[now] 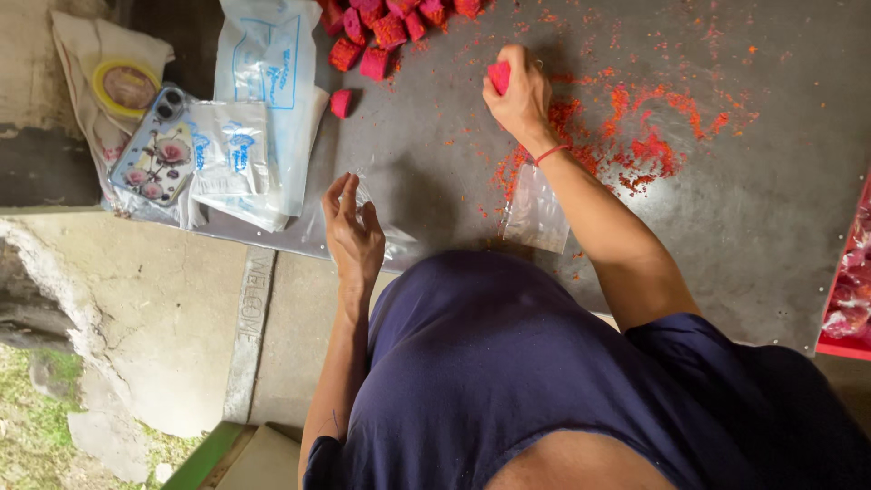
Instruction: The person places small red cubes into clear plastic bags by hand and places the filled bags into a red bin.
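Our right hand (519, 95) grips a pink chunk (499, 76) over the bench (753, 209), while our left hand (352, 231), fingers loosely spread, touches a clear plastic bag (388, 238).

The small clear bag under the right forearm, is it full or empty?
Empty: the clear bag lies flat on the grey table, nothing pink showing inside.

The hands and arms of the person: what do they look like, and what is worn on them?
Both arms are bare up to short dark navy sleeves. The right hand has a thin red string around its wrist. The left hand wears nothing that I can see. No gloves and no watch show.
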